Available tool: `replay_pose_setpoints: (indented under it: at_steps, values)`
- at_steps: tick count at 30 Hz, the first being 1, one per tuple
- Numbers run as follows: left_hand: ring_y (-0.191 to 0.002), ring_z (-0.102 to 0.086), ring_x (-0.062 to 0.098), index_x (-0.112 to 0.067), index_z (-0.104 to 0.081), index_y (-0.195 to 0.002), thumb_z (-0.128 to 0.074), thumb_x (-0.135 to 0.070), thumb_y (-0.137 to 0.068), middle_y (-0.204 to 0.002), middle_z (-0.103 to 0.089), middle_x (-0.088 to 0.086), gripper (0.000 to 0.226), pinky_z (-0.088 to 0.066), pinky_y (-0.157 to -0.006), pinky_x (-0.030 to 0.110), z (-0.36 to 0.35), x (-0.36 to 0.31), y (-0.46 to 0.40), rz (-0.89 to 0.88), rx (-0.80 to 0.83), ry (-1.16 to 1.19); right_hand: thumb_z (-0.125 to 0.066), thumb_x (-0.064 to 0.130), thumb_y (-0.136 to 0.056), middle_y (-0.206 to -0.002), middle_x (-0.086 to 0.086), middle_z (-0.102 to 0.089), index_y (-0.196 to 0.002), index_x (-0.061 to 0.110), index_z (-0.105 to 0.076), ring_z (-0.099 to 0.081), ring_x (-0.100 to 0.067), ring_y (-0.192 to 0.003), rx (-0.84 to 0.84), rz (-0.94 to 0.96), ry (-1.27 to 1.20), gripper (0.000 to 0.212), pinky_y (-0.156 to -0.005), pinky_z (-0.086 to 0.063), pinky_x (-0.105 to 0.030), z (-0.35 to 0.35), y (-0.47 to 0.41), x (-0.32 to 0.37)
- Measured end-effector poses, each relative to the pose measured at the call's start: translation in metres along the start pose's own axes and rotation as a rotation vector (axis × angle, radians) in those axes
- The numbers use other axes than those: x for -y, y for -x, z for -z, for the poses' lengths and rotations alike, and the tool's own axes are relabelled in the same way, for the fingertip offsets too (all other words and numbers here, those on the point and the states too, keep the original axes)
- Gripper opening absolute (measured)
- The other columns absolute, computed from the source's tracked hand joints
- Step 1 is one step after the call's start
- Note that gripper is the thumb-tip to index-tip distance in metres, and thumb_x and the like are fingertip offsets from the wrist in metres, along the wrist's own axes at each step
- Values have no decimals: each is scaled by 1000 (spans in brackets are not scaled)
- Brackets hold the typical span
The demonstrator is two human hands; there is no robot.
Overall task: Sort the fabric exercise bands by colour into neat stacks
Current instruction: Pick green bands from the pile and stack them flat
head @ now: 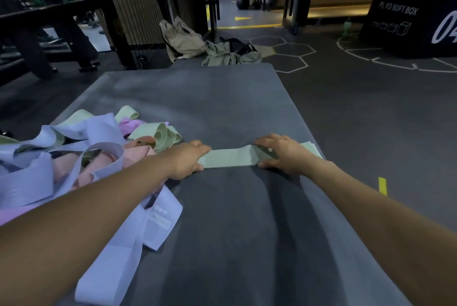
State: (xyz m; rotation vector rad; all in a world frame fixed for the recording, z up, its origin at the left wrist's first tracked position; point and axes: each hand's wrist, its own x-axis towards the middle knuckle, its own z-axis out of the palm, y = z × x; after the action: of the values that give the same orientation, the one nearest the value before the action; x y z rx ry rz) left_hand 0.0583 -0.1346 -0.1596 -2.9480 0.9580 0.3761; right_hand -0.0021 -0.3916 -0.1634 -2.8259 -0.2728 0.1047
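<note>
Green band (230,158) lies flat on mat (222,98), both hands (189,161) (284,155) pressing its ends.

Two hands lay on one flat pale-green fabric band (230,158); one tangled heap of lavender, pink and green bands (81,152) sat beside it.

flat band (230,158): pale green | pile (74,152): lilac, pink, green | mat (222,98): dk grey

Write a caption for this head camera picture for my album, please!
Left hand and right hand flatten a green band on the grey mat beside a tangled pile of bands.
</note>
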Motion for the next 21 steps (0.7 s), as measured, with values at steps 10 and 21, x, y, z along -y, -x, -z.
replay_pose_setpoints:
  at_steps: [10,21]
  values:
    - [-118,-47,27,-20,-40,-136,-52,-25,-93,-135,-39,4,46,-38,-100,40,0,1,4,-29,-31,-11,-60,35,-88,-136,3,-43,-135,23,-47,-38,-22,-125,-9,-1,17,50,-105,-32,-33,-1,4,2]
    - [-115,-50,24,-17,-60,-117,-53,-17,-90,-122,-53,5,28,-39,-91,31,62,65,59,220,-446,117,-58,11,-90,-124,-16,-51,-128,8,-54,-51,-31,-115,-167,137,-200,38,-93,-35,-27,4,-74,138]
